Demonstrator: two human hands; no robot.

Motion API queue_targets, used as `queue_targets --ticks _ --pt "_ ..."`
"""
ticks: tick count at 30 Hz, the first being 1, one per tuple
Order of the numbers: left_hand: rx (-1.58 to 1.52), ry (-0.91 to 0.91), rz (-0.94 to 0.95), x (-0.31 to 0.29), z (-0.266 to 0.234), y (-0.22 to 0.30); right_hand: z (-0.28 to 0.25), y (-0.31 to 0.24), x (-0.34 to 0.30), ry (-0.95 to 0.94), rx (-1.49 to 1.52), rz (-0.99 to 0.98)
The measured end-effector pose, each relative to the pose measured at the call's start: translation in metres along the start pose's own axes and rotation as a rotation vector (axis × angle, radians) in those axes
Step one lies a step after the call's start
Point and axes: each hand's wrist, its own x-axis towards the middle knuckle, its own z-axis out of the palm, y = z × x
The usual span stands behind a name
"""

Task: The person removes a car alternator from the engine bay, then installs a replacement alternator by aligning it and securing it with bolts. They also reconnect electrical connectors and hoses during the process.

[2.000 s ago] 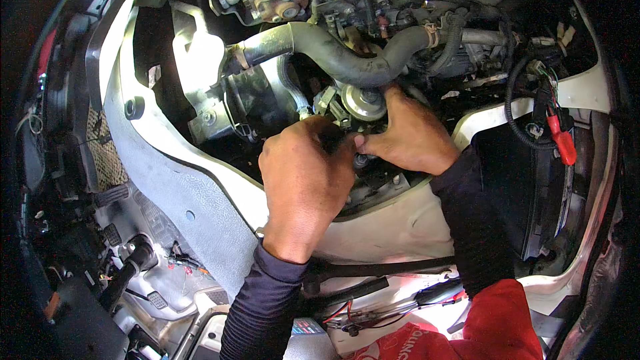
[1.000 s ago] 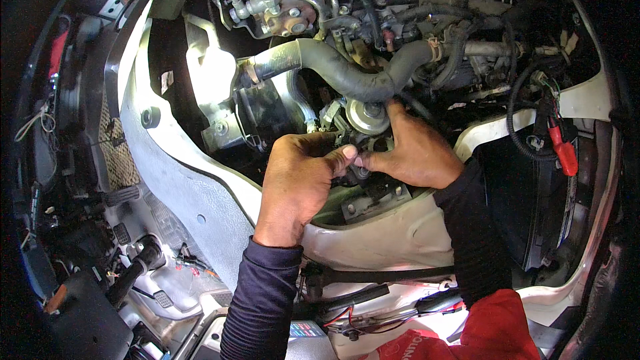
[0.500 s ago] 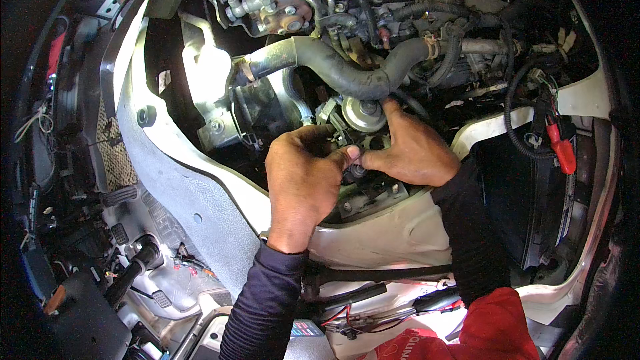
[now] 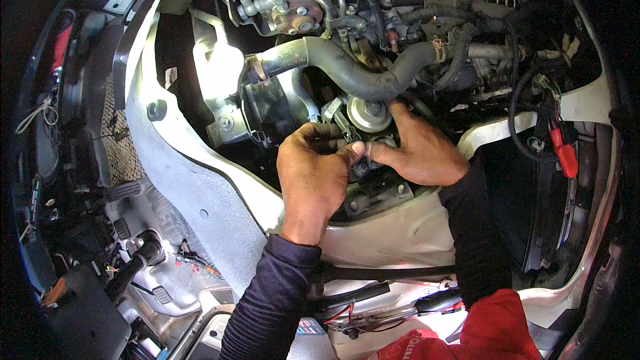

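In the engine bay, my left hand (image 4: 312, 173) is closed, thumb and fingers pinching a small dark electrical connector (image 4: 348, 131). The tip of my right thumb meets my left thumb beside it. My right hand (image 4: 427, 150) bends around the right side of a round silvery metal cap (image 4: 369, 115), its fingers reaching behind and out of sight. What those fingers grip is hidden. Just above the cap runs a thick black hose (image 4: 347, 70). Below both thumbs, a metal bracket (image 4: 380, 201) with bolts is partly visible.
A white body panel edge (image 4: 393, 233) curves in front of the bay. To the right stand a dark battery (image 4: 510, 207) and a red-covered cable terminal (image 4: 564, 153). Pedals (image 4: 148, 253) lie lower left. Metal pipes (image 4: 293, 0) crowd the top. Loose wires (image 4: 353, 323) lie below.
The whole view has shifted slightly, so the scene sits a little further right. My left fingers have moved slightly up along the connector, showing more of it; my right hand keeps its place by the cap.
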Motion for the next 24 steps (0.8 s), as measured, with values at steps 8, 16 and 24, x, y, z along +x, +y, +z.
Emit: queue_targets --ticks 8,16,24 --pt "-0.087 -0.026 -0.033 0.001 -0.001 -0.004 0.0 -0.008 -0.001 -0.035 -0.102 0.13" --pt "0.264 -0.011 0.11 0.002 -0.006 0.0 0.003 -0.006 -0.002 -0.022 -0.043 0.153" --pt "0.518 0.113 0.47 0.005 -0.011 0.003 0.003 -0.006 -0.003 0.009 -0.051 0.079"
